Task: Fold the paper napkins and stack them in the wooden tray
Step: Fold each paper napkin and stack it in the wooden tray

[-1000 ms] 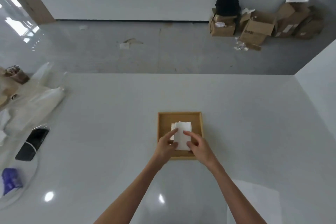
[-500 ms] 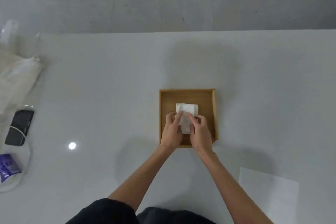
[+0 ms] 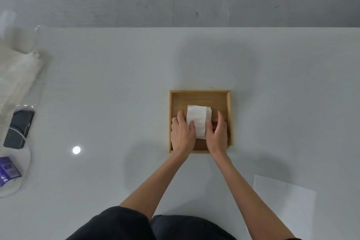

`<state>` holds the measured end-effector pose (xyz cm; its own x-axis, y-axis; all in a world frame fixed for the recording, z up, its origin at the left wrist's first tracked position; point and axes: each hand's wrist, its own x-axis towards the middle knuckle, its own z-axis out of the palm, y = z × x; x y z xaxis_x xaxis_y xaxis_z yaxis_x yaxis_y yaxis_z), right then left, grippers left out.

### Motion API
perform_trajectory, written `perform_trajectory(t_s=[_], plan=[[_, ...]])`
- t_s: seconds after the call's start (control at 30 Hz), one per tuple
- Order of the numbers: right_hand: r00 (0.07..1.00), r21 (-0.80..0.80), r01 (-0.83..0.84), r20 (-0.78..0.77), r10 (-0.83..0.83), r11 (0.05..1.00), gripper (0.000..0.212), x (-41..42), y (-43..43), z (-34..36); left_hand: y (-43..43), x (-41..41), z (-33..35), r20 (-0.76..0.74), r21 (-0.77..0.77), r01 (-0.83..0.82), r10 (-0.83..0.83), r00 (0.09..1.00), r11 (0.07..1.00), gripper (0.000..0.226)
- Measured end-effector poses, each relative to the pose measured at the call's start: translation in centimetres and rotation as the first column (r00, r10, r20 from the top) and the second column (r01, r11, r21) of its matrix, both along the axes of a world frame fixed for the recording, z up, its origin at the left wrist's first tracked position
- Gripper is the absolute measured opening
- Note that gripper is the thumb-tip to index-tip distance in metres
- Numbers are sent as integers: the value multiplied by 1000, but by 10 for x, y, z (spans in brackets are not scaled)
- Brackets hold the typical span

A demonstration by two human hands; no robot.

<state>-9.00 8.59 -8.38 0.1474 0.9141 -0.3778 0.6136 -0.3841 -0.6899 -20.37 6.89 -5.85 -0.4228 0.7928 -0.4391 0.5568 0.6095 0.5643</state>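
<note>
A small white pile of folded napkins (image 3: 198, 121) sits inside the wooden tray (image 3: 199, 95), and the left hand (image 3: 182, 132) and right hand (image 3: 217, 132) press its two sides, thumbs on top.

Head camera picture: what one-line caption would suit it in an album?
Both hands, left and right, steady a stack of folded napkins inside a wooden tray.

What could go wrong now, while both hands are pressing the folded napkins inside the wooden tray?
The napkin stack looks uneven, with layers offset at its right edge, so it may slide or unfold when the left hand and right hand let go. It also sits off-centre in the wooden tray. The unfolded sheet lies close to the right forearm and might be swept away.
</note>
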Motion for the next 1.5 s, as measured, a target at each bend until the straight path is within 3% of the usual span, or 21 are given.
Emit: perform_trajectory(t_s=[0.17, 0.33, 0.53, 0.63, 0.77, 0.9, 1.1, 1.23, 1.3, 1.5], plan=[[994, -37, -53, -97, 49, 998, 67, -2, -3, 3, -6, 3, 2, 31, -54, 33, -31, 999, 998, 49], [988, 42, -19, -149, 26, 999, 66, 30, -18, 21, -19, 11, 24, -58, 43, 61, -58, 997, 997, 54], [999, 230, -18, 38, 10, 973, 57, 124, -82, 56, -47, 52, 59, -154, 105, 191, -173, 973, 976, 52], [994, 247, 20, 101, -46, 969, 57, 172, -114, 64, -67, 88, 73, -179, 108, 276, -255, 950, 955, 47], [987, 249, 141, 46, -157, 958, 50, 219, -148, 74, -99, 137, 72, -188, 129, 396, -369, 910, 909, 36], [972, 233, 222, 27, -234, 947, 44, 264, -177, 72, -123, 183, 57, -130, 79, 411, -399, 908, 908, 45], [945, 96, 298, 110, -307, 950, 27, 326, -209, 48, -144, 223, 34, 229, -113, 222, -192, 954, 969, 25], [919, -84, 354, 216, -329, 932, 32, 356, -226, 35, -172, 232, 19, 276, -269, 136, -58, 959, 954, 15], [918, -167, 367, 222, -328, 915, 35, 365, -231, 29, -182, 236, 10, 288, -322, 89, 8, 958, 942, 23], [945, -261, 327, 78, -318, 908, 30, 375, -216, 26, -177, 248, 2, 350, -374, -24, 165, 922, 927, 20]])
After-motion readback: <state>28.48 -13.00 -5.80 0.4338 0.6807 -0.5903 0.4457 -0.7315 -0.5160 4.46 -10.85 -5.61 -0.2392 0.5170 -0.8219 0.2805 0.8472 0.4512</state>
